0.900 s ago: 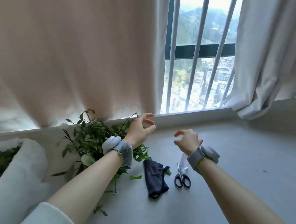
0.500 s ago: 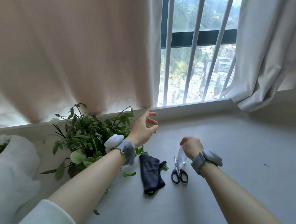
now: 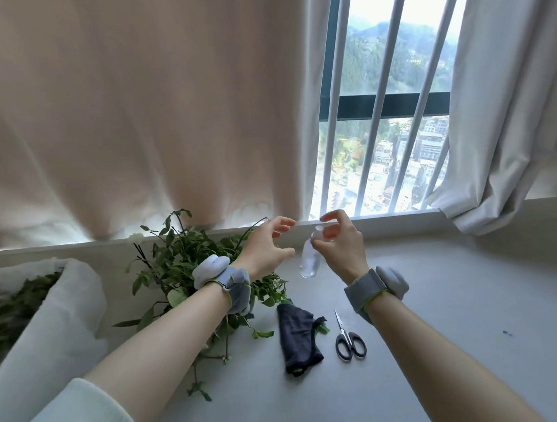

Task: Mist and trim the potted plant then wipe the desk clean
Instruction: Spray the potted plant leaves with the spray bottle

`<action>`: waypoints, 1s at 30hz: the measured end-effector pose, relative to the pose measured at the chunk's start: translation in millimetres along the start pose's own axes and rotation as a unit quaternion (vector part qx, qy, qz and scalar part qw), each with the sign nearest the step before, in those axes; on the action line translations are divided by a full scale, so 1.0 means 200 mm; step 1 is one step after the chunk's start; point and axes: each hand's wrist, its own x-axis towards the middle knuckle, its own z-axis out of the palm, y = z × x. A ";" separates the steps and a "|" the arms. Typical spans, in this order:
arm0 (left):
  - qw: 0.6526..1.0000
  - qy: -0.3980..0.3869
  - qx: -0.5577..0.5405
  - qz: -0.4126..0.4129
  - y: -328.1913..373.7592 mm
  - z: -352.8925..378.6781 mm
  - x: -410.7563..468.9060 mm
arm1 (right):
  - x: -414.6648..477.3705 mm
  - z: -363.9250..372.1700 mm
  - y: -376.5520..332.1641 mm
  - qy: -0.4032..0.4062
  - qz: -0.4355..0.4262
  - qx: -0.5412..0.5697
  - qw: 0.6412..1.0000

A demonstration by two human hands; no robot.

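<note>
A small clear spray bottle (image 3: 310,261) is lifted off the grey desk (image 3: 424,363), and my right hand (image 3: 341,246) pinches it near its neck. My left hand (image 3: 267,247) hovers just left of the bottle, fingers spread and relaxed, holding nothing. The leafy potted plant (image 3: 177,263) stands at the left under my left wrist, its pot hidden. A dark folded cloth (image 3: 298,336) lies on the desk below the hands. Black-handled scissors (image 3: 348,338) lie closed to the right of the cloth.
A beige curtain (image 3: 147,107) hangs behind the plant and a white curtain (image 3: 508,110) drapes at the right. A barred window (image 3: 382,119) and its sill (image 3: 383,221) run along the far edge. A white bag of green cuttings (image 3: 39,321) sits at the left. Loose leaves (image 3: 200,392) lie on the desk.
My right hand has picked the clear bottle up from beside the scissors and raised it. My left hand stayed open above the plant, close to the bottle.
</note>
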 end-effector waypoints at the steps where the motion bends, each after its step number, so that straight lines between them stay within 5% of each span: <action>1: 1.000 -0.002 0.002 0.004 0.01 -0.04 -0.02 | -0.01 0.01 -0.08 -0.008 -0.006 0.037 0.999; 9: 0.998 -0.036 -0.045 -0.031 0.02 -0.36 -0.22 | -0.11 0.16 -0.54 -0.050 -0.041 0.258 0.964; 16: 0.997 0.038 0.015 -0.058 0.04 -0.58 -0.38 | -0.22 0.29 -0.77 -0.108 -0.033 0.346 0.931; 24: 0.975 0.156 0.111 -0.111 0.07 -0.66 -0.46 | -0.30 0.38 -0.91 -0.164 -0.046 0.288 0.942; 30: 0.991 0.049 0.026 -0.121 -0.01 -0.68 -0.46 | -0.26 0.40 -0.89 -0.165 -0.004 0.277 0.947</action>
